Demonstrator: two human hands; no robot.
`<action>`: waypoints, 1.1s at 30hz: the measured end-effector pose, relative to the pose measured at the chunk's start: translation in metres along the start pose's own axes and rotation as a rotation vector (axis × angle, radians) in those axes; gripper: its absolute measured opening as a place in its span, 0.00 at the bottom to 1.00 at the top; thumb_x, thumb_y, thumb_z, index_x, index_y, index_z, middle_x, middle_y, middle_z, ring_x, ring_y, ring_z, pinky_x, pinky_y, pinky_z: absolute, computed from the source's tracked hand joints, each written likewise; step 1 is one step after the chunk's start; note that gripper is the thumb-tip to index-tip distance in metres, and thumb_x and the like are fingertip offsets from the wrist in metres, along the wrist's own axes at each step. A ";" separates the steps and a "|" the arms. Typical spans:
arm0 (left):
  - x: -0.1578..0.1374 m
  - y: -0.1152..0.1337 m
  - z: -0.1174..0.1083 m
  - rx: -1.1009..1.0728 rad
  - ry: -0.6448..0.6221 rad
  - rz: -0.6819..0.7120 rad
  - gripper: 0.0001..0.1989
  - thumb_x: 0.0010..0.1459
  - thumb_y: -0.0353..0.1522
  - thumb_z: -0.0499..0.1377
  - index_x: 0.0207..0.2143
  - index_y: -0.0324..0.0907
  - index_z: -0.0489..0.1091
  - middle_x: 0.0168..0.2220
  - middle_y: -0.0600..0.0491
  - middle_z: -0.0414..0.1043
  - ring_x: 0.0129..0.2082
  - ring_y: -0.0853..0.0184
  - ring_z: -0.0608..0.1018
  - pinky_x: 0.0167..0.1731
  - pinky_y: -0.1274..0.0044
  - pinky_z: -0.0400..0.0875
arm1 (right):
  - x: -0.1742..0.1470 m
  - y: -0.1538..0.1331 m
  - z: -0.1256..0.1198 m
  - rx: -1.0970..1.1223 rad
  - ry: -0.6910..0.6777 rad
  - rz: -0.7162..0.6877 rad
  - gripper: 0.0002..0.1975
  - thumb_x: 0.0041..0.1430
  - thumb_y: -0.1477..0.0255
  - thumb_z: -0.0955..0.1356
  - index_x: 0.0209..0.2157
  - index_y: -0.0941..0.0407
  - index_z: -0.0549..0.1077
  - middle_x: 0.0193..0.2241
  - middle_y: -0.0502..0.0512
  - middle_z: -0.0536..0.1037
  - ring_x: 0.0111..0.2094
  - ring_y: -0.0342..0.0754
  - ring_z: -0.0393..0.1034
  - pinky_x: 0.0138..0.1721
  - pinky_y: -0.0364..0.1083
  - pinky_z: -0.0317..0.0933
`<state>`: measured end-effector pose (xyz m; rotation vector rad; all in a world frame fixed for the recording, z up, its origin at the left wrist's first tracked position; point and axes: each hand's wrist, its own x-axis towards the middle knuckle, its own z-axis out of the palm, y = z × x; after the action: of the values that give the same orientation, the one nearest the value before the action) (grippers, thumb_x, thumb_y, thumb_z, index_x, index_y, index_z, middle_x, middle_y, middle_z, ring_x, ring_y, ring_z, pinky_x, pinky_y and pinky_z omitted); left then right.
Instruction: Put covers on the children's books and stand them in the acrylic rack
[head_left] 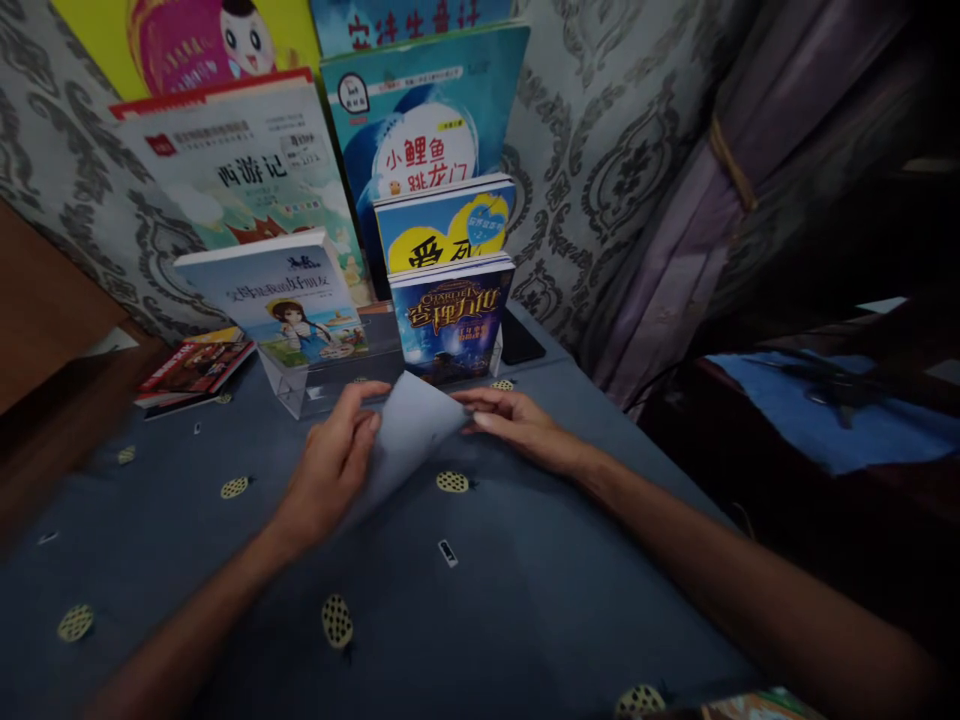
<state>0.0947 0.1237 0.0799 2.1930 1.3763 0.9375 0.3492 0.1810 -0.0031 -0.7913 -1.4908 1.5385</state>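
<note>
Between both hands, just above the table, I hold a plain pale sheet of paper (416, 428), tilted with one corner pointing away from me. My left hand (334, 465) is closed on its left edge, thumb on the near face. At the paper's right corner, my right hand (521, 425) pinches with thumb and fingers. Just beyond the paper, a dark blue book (450, 320) leans in a clear stand. Left of it, a book with a girl in a hat (289, 300) rests in a clear acrylic stand (296, 390).
Taller books stand behind, among them a white-and-green book (240, 170), a teal book (435, 110) and a yellow-and-blue book (442, 230). A red book (195, 365) lies flat at left. A dark flat object (521, 337) lies behind the stand. Purple curtain (667, 240) hangs at right.
</note>
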 end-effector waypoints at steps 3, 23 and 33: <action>0.003 -0.001 -0.004 -0.238 0.048 -0.116 0.16 0.66 0.40 0.50 0.52 0.43 0.63 0.20 0.61 0.59 0.17 0.71 0.62 0.19 0.80 0.57 | -0.004 -0.003 0.011 0.176 -0.017 0.051 0.26 0.45 0.62 0.80 0.46 0.54 0.78 0.39 0.53 0.82 0.35 0.43 0.75 0.38 0.43 0.71; 0.004 -0.071 0.022 0.272 -0.182 -0.007 0.13 0.66 0.33 0.50 0.50 0.41 0.66 0.40 0.49 0.76 0.43 0.60 0.78 0.46 0.65 0.73 | -0.010 0.006 0.005 -0.366 0.021 0.124 0.26 0.56 0.60 0.72 0.52 0.58 0.70 0.18 0.42 0.67 0.19 0.41 0.64 0.17 0.39 0.60; 0.000 -0.092 0.038 0.392 -0.201 0.190 0.16 0.68 0.31 0.49 0.55 0.39 0.65 0.54 0.44 0.72 0.55 0.59 0.73 0.57 0.61 0.68 | -0.008 0.006 0.007 -0.398 0.019 0.089 0.28 0.58 0.60 0.69 0.56 0.59 0.70 0.17 0.42 0.64 0.18 0.42 0.62 0.16 0.40 0.58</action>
<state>0.0635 0.1651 -0.0050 2.6628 1.3639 0.5155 0.3462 0.1709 -0.0097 -1.1086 -1.7962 1.3072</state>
